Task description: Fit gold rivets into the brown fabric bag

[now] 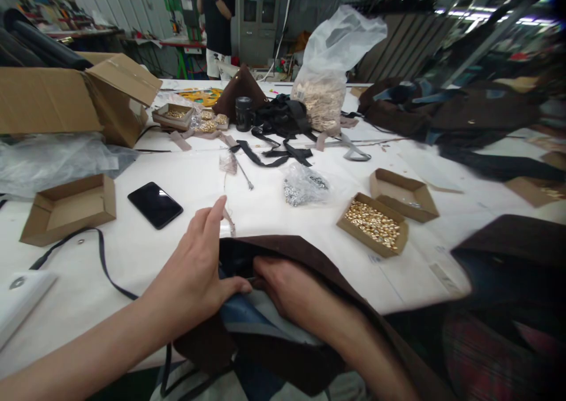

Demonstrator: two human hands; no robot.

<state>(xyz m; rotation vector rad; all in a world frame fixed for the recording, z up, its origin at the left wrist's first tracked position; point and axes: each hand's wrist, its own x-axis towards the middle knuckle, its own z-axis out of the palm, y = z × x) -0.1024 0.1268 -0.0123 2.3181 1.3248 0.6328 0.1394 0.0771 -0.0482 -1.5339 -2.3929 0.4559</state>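
Observation:
A dark brown garment with a blue lining lies over the near edge of the white table. My left hand rests on its left part, thumb and fingers pinching the fabric edge. My right hand reaches inside the garment's opening, its fingers curled round the cloth and partly hidden. A small open carton of gold-coloured metal pieces sits just beyond, to the right.
A black phone and an empty carton lie to the left. A black strap trails near them. Beyond are a clear bag of silver parts, a second carton, black straps, a large plastic bag, big cardboard box. A person stands far off.

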